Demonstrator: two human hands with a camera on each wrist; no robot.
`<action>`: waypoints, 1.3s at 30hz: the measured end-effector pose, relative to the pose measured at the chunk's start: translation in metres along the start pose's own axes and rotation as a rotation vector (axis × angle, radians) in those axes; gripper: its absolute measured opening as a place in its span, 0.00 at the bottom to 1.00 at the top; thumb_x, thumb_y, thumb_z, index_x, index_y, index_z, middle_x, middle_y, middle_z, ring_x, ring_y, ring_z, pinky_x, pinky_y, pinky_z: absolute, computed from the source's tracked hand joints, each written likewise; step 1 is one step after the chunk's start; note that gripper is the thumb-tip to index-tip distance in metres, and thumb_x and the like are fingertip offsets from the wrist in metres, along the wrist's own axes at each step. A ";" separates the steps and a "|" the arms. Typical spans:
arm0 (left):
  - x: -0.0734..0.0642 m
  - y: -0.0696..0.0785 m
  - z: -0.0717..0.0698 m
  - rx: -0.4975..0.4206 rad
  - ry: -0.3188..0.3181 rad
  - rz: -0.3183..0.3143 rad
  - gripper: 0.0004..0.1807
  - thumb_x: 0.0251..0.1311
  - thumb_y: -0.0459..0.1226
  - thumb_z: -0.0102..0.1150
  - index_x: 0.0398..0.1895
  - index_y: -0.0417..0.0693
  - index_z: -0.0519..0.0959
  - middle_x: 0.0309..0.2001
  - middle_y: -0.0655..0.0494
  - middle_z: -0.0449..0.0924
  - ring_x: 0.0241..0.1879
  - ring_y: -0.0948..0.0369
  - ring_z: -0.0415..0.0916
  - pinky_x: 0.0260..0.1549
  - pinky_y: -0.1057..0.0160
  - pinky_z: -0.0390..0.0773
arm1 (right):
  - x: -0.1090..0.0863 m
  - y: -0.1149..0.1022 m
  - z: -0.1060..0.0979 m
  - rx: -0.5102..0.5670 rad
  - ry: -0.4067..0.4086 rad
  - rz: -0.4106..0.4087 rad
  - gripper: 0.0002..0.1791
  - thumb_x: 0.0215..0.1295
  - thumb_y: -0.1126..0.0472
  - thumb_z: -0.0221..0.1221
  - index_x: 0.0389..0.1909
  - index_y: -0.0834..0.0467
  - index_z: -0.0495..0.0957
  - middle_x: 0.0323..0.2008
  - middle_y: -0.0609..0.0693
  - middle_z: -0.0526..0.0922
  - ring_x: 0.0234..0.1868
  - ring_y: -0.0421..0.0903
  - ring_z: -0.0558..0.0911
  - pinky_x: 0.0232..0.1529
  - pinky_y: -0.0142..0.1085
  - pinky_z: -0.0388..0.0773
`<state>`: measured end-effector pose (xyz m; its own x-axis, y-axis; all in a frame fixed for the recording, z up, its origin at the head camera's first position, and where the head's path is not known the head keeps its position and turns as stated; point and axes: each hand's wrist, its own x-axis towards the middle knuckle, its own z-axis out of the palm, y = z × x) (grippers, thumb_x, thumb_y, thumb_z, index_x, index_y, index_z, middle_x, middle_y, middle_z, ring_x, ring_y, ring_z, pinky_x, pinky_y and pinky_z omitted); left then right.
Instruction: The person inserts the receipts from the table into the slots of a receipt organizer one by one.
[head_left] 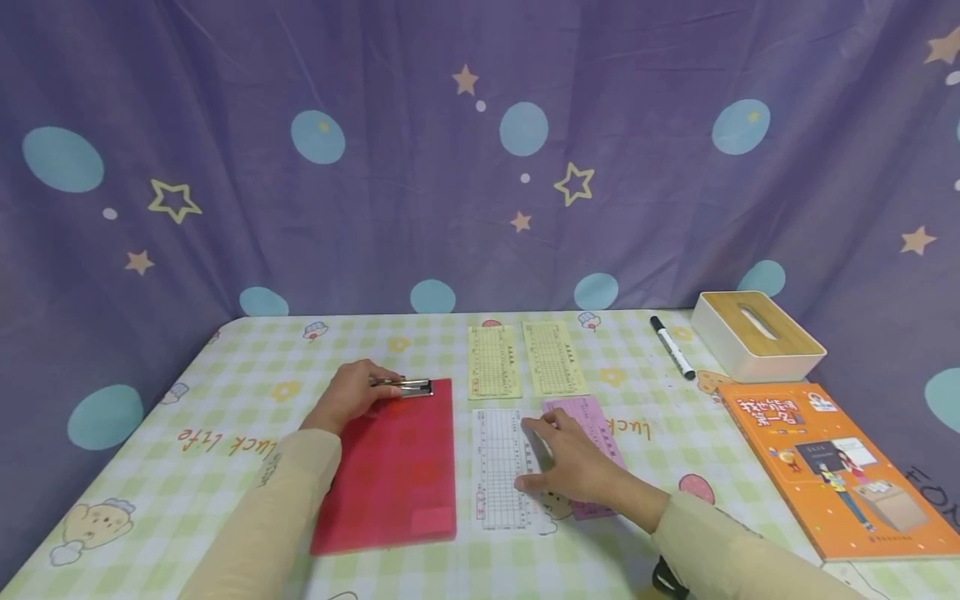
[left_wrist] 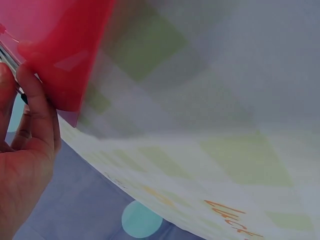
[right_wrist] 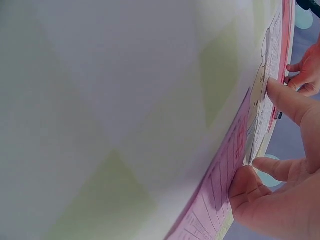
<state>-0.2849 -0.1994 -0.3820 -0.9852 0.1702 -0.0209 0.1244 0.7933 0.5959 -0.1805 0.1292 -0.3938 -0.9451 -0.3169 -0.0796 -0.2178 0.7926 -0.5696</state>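
Left hand (head_left: 351,395) is pinching clip (head_left: 417,388) of red clipboard (head_left: 405,467); right hand (head_left: 572,460) is holding thumb and fingers apart at white slip (head_left: 498,475), lying beside clipboard on tabletop (head_left: 225,500). Possible trouble: low fingers dragging pink slip (head_left: 592,412) underneath; slack pinch losing clip; hasty grab creasing white slip.

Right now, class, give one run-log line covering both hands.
left hand: grips clip of red clipboard | right hand: at right side of white sheet | pink sheet: right of white sheet

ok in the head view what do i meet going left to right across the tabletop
Red clipboard → white sheet → pink sheet → marker → orange book.
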 end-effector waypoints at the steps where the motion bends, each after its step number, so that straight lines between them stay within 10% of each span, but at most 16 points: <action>1: 0.000 0.000 0.000 -0.012 -0.009 -0.008 0.16 0.61 0.35 0.71 0.52 0.40 0.86 0.46 0.40 0.77 0.35 0.54 0.77 0.24 0.62 0.82 | 0.000 0.000 0.000 0.000 0.000 -0.001 0.48 0.52 0.49 0.77 0.72 0.60 0.69 0.60 0.58 0.69 0.57 0.53 0.72 0.62 0.51 0.70; 21: 0.000 0.002 -0.003 0.028 -0.037 0.023 0.18 0.57 0.34 0.74 0.51 0.40 0.86 0.42 0.42 0.76 0.37 0.51 0.74 0.26 0.62 0.81 | -0.001 0.000 0.000 0.004 -0.004 0.000 0.48 0.52 0.49 0.77 0.72 0.60 0.69 0.61 0.58 0.69 0.58 0.54 0.71 0.62 0.52 0.70; 31: -0.006 0.005 0.002 0.105 0.009 0.083 0.14 0.67 0.41 0.66 0.49 0.41 0.85 0.44 0.42 0.78 0.44 0.47 0.74 0.52 0.45 0.74 | 0.000 -0.002 -0.001 0.000 -0.009 -0.005 0.49 0.52 0.50 0.77 0.72 0.64 0.67 0.62 0.60 0.68 0.62 0.57 0.71 0.65 0.53 0.68; 39: -0.008 0.009 0.003 0.108 0.020 0.064 0.13 0.68 0.40 0.65 0.48 0.41 0.85 0.45 0.40 0.77 0.45 0.46 0.72 0.53 0.44 0.72 | -0.001 -0.009 0.001 -0.025 -0.005 0.027 0.57 0.49 0.44 0.78 0.72 0.71 0.63 0.60 0.62 0.68 0.56 0.52 0.69 0.61 0.49 0.70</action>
<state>-0.2758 -0.1913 -0.3790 -0.9768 0.2117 0.0312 0.1981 0.8399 0.5052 -0.1774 0.1224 -0.3894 -0.9496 -0.2976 -0.0989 -0.1982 0.8139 -0.5461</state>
